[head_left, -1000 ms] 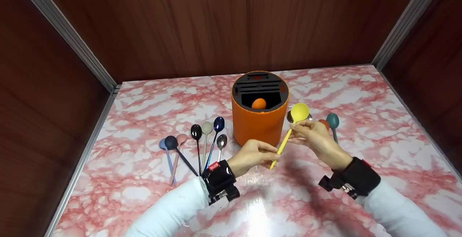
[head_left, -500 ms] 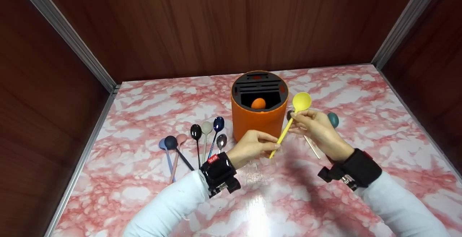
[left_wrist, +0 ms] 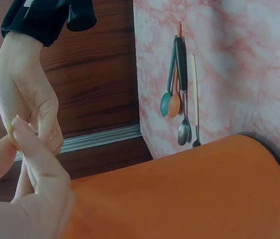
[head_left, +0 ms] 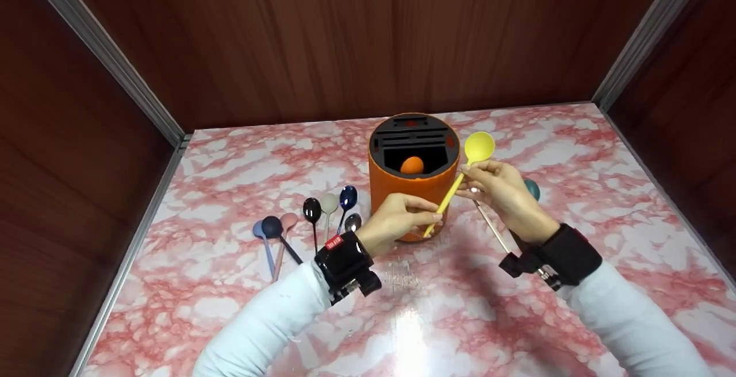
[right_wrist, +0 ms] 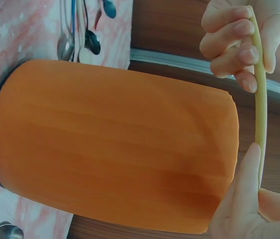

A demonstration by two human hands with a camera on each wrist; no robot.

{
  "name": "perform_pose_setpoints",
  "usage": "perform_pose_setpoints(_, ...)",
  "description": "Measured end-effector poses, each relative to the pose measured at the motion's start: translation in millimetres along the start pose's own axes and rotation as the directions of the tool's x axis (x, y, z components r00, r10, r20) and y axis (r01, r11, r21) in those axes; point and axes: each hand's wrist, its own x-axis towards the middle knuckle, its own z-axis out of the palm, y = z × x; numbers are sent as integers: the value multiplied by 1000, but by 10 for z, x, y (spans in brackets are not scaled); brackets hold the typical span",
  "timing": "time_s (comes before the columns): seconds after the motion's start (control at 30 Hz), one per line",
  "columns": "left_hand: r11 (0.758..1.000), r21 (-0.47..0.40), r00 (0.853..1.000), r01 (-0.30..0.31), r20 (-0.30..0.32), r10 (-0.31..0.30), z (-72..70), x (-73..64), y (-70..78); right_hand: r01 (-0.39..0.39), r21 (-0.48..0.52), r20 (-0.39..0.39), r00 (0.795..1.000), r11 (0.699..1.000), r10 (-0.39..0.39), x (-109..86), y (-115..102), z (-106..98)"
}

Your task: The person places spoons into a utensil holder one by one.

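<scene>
A yellow spoon (head_left: 479, 147) is held slantwise in front of the orange utensil holder (head_left: 402, 196), its bowl up and to the right. My left hand (head_left: 397, 223) pinches the lower end of the handle. Just below the bowl, my right hand (head_left: 506, 196) grips the handle between thumb and fingers. The right wrist view shows the yellow handle (right_wrist: 260, 109) running between both hands, beside the holder's top rim. An orange spoon (head_left: 412, 165) stands in the large front compartment of the holder's black slotted insert (head_left: 411, 138).
Left of the holder lie several spoons, among them a black spoon (head_left: 312, 210), a dark blue spoon (head_left: 348, 197) and a pink spoon (head_left: 288, 221). To its right are a teal spoon (left_wrist: 165, 104), an orange spoon (left_wrist: 174, 105) and metal spoons (left_wrist: 183, 132). Wood-grain panels (head_left: 368, 38) enclose the marbled table.
Both hands have risen and moved away from me, carrying the yellow spoon upward in front of the holder. A thin pale handle on the right has come into view below the right hand.
</scene>
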Motion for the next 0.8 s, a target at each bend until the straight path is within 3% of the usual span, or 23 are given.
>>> perform_pose_setpoints(0.33, 998, -12, 997, -56, -56, 55, -13, 54, 65, 1, 68, -2, 1000, 998, -1, 64, -85, 15)
perform_pose_setpoints(0.47, 998, -18, 995, -65, -76, 64, -15, 65, 98, -1, 117, -9, 1000, 993, 2, 78, -125, 21)
perform_pose_setpoints(0.8, 995, -67, 991, -69, -123, 60, -18, 64, 135, 30, 130, -56, 998, 991, -23, 133, -249, 31)
